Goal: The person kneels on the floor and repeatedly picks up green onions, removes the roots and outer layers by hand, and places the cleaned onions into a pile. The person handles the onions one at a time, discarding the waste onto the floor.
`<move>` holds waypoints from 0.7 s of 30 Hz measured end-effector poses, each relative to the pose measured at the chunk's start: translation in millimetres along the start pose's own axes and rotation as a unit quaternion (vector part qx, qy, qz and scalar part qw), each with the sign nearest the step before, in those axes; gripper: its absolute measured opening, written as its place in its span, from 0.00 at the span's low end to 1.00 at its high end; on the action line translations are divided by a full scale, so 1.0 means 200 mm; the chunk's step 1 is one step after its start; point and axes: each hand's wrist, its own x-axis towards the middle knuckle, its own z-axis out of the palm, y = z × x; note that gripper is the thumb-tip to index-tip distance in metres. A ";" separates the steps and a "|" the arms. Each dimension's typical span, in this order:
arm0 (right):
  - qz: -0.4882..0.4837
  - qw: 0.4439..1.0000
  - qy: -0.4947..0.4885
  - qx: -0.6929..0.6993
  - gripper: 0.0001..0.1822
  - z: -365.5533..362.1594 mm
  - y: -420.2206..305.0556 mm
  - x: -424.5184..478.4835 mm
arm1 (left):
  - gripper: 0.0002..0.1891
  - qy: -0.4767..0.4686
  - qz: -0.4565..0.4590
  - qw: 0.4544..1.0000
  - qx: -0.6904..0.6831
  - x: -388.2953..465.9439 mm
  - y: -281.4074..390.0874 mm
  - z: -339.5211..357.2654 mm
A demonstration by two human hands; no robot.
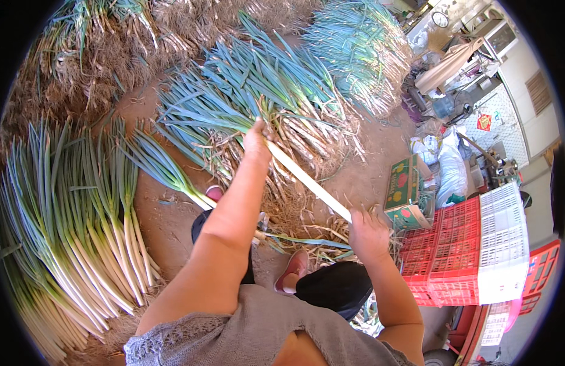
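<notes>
My left hand is closed around a peeled green onion where its white stalk turns green. At the stalk's root end is my right hand, its fingers wrapped around it; the root tip is hidden. Beyond the left hand, the onion's leaves lie over a pile of unpeeled green onions with dry outer skins and roots. A few clean onions lie beside my left leg, partly behind the left arm. At the far left is a broad row of clean green onions with white stalks.
More unpeeled onions are heaped at the top. At the right stand a printed cardboard box, red plastic crates, a white crate and a white plastic sack. Peeled-off skins litter the ground near my feet.
</notes>
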 end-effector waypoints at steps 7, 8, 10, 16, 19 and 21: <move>0.025 0.998 0.012 0.054 0.13 -0.16 0.03 -0.17 | 0.29 -0.151 0.031 0.983 -0.097 -0.22 0.26 0.04; 0.064 0.990 -0.027 0.126 0.13 -0.17 0.02 -0.16 | 0.29 -0.192 0.053 0.971 -0.136 -0.28 0.27 0.07; 0.099 0.981 -0.054 0.160 0.12 -0.15 -0.01 -0.13 | 0.27 -0.176 0.063 0.971 -0.146 -0.42 0.25 0.11; -0.018 0.996 0.035 0.084 0.05 -0.04 -0.18 -0.01 | 0.11 0.008 0.051 0.991 0.124 -0.48 0.22 0.02; -0.070 0.994 0.068 0.050 0.06 -0.07 -0.22 0.00 | 0.10 -0.075 0.075 0.993 0.051 -0.33 0.40 -0.08; -0.065 0.996 0.041 0.044 0.08 -0.10 -0.22 0.01 | 0.13 -0.048 0.106 0.993 0.036 -0.27 0.47 -0.07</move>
